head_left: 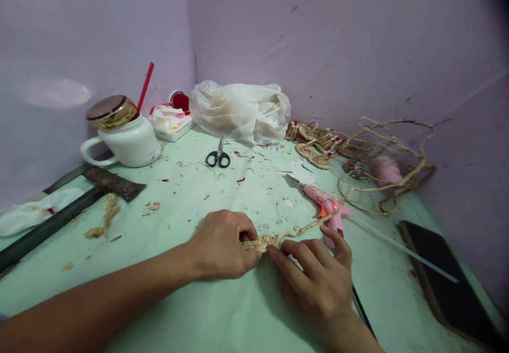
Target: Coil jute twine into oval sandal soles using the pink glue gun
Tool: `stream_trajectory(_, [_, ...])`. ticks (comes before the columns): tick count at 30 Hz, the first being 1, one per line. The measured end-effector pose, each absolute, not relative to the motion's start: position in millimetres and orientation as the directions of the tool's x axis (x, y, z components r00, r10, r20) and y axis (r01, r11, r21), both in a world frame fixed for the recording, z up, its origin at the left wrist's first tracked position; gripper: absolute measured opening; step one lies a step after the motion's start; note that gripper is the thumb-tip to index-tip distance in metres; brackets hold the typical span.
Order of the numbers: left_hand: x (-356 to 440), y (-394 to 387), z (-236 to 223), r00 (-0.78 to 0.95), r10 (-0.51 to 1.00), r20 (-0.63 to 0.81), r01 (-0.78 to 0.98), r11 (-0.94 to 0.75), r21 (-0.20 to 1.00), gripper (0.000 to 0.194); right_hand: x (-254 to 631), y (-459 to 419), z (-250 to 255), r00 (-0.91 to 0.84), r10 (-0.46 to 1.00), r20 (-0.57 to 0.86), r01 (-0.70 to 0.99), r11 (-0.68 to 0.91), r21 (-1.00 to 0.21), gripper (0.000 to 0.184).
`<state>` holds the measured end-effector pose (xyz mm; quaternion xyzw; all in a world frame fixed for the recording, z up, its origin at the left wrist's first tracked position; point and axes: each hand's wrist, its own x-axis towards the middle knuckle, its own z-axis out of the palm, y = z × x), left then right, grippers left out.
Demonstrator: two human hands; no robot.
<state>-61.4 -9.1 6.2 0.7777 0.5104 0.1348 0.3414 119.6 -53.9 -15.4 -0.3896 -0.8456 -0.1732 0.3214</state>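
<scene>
Straw braid [260, 244], pale and knotted, lies low over the green table [178, 300], with its left end between the thumb and curled fingers of the left hand [225, 244]. Those fingers are drawn in narrow and hold the braid, part of which their tips hide. The right hand [318, 276] is at the other end: its foremost fingertip touches the braid there, while the other fingers are bent and spread a little to the right of it. Whether the right thumb pinches from beneath cannot be told.

From the braid a thin cord [308, 229] runs right, passing by the raised right fingertips and across the pink glue gun [328, 204], towards loose loops [413, 175] near the wall. A clear glue stick [401, 247] extends from the back of the gun and over the dark phone [453, 284].

Beyond the hands, black-handled scissors [218, 158] lie among scraps, in front of a white plastic bag [242, 112]. Woven straw pieces [314, 154] sit right of the bag. At the left are a white mug [135, 143], a tissue pack [170, 125] and a hammer-like tool [113, 182] with a black handle.
</scene>
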Motion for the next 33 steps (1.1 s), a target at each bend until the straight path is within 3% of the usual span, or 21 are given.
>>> stream_trajectory(14, [-60.0, -9.7, 2.0, 0.472, 0.877, -0.089, 0.684, -0.301, 0.664, 0.018, 116.9, -54.9, -13.0, -0.440, 0.544, 0.714, 0.809, 0.586, 0.052, 0.020])
stream_trajectory(20, [-60.7, -10.4, -3.6, 0.472, 0.880, -0.048, 0.681, -0.329, 0.654, 0.016, 112.7, -52.9, -14.2, -0.345, 0.585, 0.734, 0.802, 0.590, -0.093, 0.017])
stream_trajectory(26, [-61.3, -11.8, -7.4, 0.480, 0.877, -0.013, 0.680, -0.363, 0.637, 0.015, 134.3, -52.6, -18.3, -0.235, 0.731, 0.640, 0.713, 0.578, -0.397, 0.010])
stream_trajectory(30, [-62.4, -13.6, -9.0, 0.490, 0.872, -0.005, 0.682, -0.380, 0.624, 0.014, 146.0, -51.6, -21.7, -0.146, 0.787, 0.599, 0.780, 0.464, -0.420, 0.028])
stream_trajectory(33, [-63.6, -14.6, -10.2, 0.506, 0.862, 0.028, 0.675, -0.416, 0.609, 0.012, 145.0, -50.0, -22.3, -0.148, 0.779, 0.610, 0.789, 0.465, -0.402, 0.035])
